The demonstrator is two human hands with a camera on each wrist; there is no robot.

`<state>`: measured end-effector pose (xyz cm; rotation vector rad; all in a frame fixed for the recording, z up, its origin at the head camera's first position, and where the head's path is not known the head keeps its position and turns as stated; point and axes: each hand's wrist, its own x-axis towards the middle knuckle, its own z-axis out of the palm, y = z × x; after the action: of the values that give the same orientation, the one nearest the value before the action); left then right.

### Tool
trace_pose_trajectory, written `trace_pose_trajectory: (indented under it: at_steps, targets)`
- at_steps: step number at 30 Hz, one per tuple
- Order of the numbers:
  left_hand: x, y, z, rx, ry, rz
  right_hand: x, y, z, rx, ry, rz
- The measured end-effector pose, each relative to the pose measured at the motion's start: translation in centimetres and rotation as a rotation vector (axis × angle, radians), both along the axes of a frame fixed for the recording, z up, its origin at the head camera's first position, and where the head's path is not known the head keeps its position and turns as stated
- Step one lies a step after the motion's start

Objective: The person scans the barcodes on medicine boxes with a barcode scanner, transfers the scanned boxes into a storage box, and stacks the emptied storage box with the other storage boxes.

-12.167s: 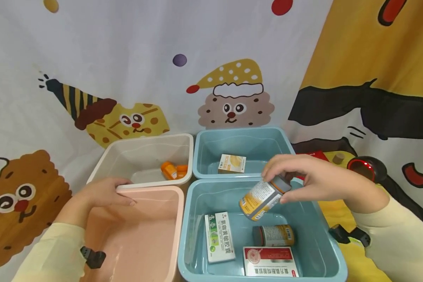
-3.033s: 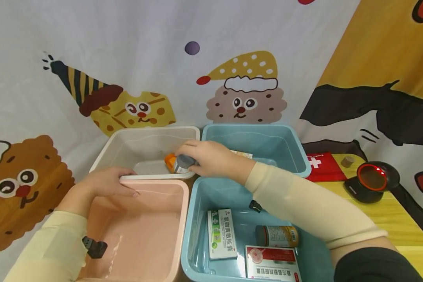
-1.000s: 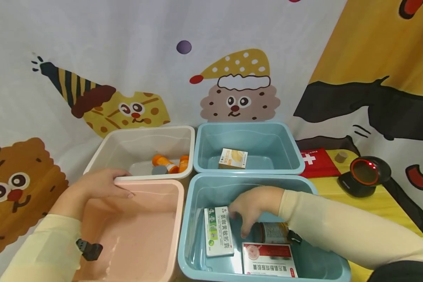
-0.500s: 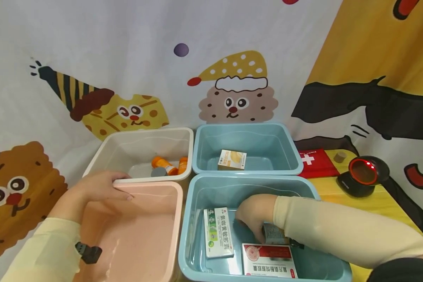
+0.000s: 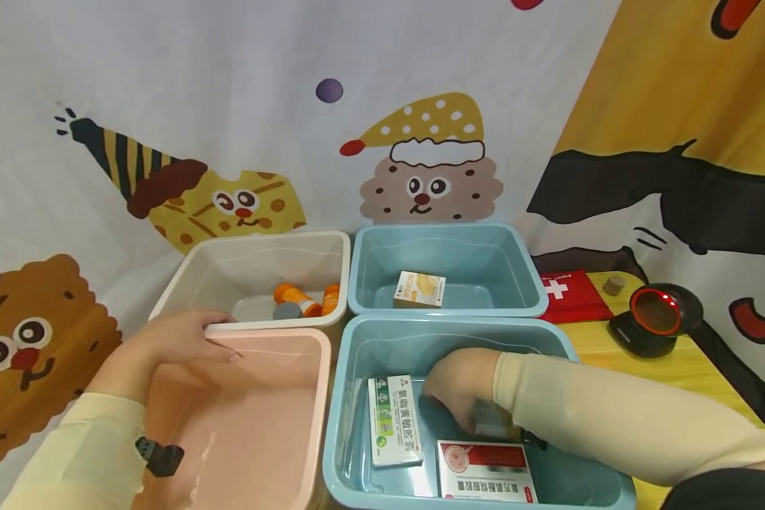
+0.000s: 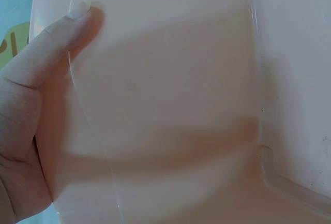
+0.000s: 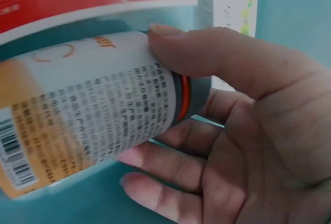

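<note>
Inside the front blue bin, my right hand grips a lying supplement bottle near its grey cap, thumb on top and fingers below. The bottle has a white and orange label with a barcode. In the head view the hand and sleeve hide most of it. A white-green medicine box lies left of that hand, and a red-white medicine box lies in front of it. My left hand holds the back rim of the pink bin, with the thumb against the inner wall.
The grey bin at back left holds orange bottles and one with a grey cap. In the back blue bin sits a small box. A red first-aid pouch and a black scanner are at right.
A grey-capped bottle went from my right hand into the grey bin. That hand then came back to the front blue bin and took hold of another bottle. My left hand stayed put.
</note>
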<state>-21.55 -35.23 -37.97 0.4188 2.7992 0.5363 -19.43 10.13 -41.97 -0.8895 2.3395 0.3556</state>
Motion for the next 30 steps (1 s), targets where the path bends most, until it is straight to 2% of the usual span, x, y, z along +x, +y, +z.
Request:
trace_pose_trajectory:
  at_steps: [3,8,13,17,20,24,30]
  targets:
    - [-0.1,0.0,0.1,-0.009,0.004,-0.001,-0.5,-0.1,0.8,-0.073,-0.027,-0.03]
    - [-0.1,0.1,0.0,0.001,-0.014,0.02,-1.4,-0.1,2.3,-0.177,-0.085,-0.012]
    - [0.1,0.2,0.3,0.006,-0.021,0.03,-2.2,0.2,3.4,-0.303,-0.213,0.056]
    - [0.1,0.2,0.2,0.004,-0.022,0.027,-2.7,0.5,4.0,-0.418,-0.247,0.126]
    - [0.1,0.1,0.1,0.0,-0.02,0.023,-3.1,0.7,4.3,-0.515,-0.274,0.143]
    - [0.0,0.0,0.0,-0.004,-0.008,0.007,-3.2,1.0,4.7,-0.609,-0.339,0.113]
    - [0.0,0.1,0.1,-0.003,-0.015,0.014,-3.3,1.5,5.4,-0.655,-0.417,0.048]
